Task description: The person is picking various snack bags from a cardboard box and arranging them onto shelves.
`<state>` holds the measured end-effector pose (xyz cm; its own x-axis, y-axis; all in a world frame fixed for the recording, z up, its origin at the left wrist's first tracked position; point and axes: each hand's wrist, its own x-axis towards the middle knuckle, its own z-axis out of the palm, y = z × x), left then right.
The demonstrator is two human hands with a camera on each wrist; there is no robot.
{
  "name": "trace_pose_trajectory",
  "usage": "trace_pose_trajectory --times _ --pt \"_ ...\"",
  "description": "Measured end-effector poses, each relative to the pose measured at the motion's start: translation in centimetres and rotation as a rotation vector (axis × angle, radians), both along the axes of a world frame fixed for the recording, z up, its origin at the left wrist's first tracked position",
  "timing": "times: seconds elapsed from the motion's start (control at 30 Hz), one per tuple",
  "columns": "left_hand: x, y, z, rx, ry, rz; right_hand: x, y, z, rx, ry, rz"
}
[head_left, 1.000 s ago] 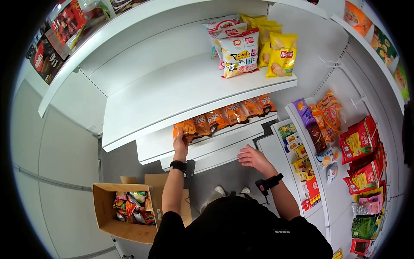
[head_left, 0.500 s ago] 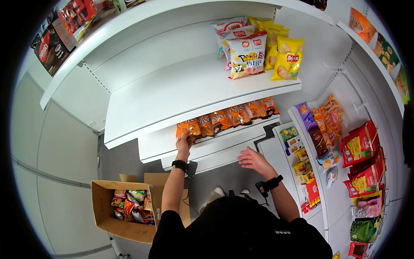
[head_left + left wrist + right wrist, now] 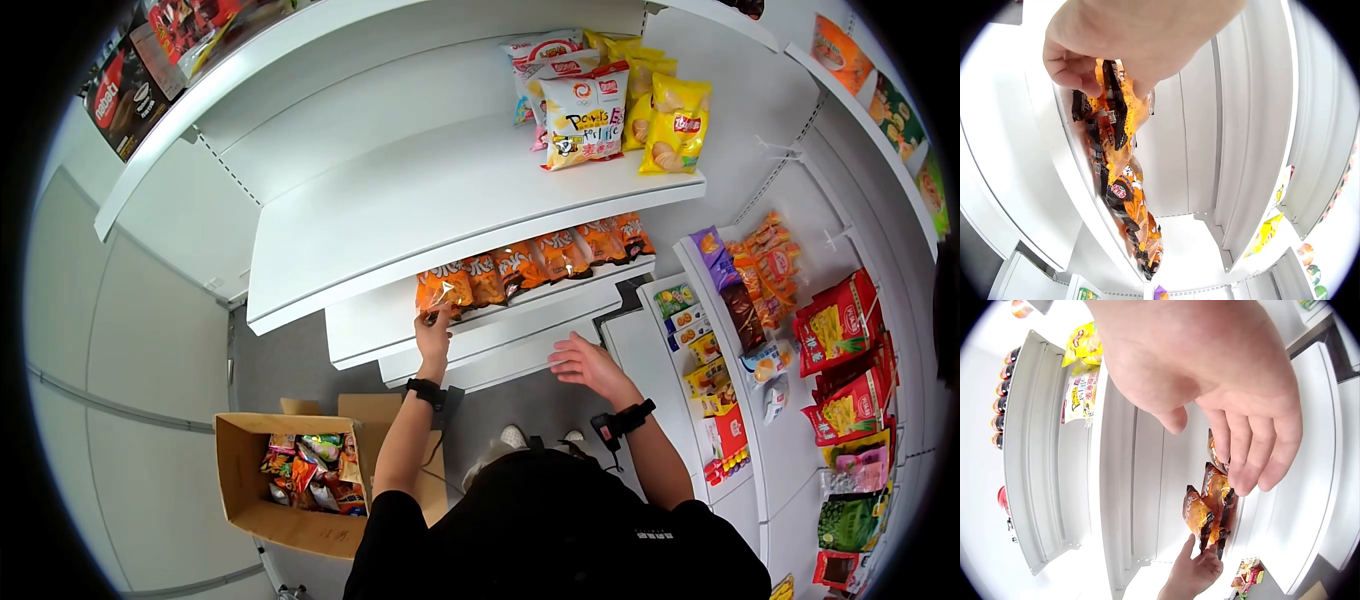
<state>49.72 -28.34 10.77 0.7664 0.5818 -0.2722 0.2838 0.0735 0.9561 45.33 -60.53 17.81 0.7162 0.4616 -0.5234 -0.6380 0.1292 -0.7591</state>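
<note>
My left hand (image 3: 434, 340) is at the leftmost orange snack bag (image 3: 444, 288) on the lower shelf. In the left wrist view its thumb and curled fingers (image 3: 1090, 84) pinch the bag's lower edge, and the back of the hand hides part of the bag. More orange snack bags (image 3: 519, 266) lean in a row to the right, their bottoms near the shelf's front edge. My right hand (image 3: 590, 365) hovers in front of the shelf with fingers extended, holding nothing. In the right wrist view the left hand (image 3: 1192, 574) shows beyond it, at the row's far end.
Above is a white shelf (image 3: 360, 235) with white chip bags (image 3: 585, 120) and yellow chip bags (image 3: 676, 125) at its right. A cardboard box (image 3: 290, 530) of mixed snack packs stands on the floor at left. Side shelves at right carry red bags (image 3: 838, 315) and other snacks.
The left hand has drawn slightly down and back along the leftmost orange bag, so more of its front shows. The right hand stays nearly still. The head view has shifted a little.
</note>
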Motion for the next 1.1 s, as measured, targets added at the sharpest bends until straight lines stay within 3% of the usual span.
trace_pose_trajectory --times 0.2,0.47,0.8,1.1 --pt "-1.7 0.2 -0.2 0.039 0.035 -0.035 -0.7 1.8 0.4 0.031 0.023 0.016" --pt "-6.7 0.1 2.0 0.072 -0.090 0.118 -2.0 2.9 -0.3 0.029 0.038 -0.058" --pt "-19.4 1.6 1.7 -0.154 -0.340 0.277 -3.9 0.6 -2.5 0.114 0.097 -0.183" --pt "-32.8 -1.2 2.5 -0.158 -0.205 0.521 -8.5 -0.4 -3.8 0.194 0.175 -0.088"
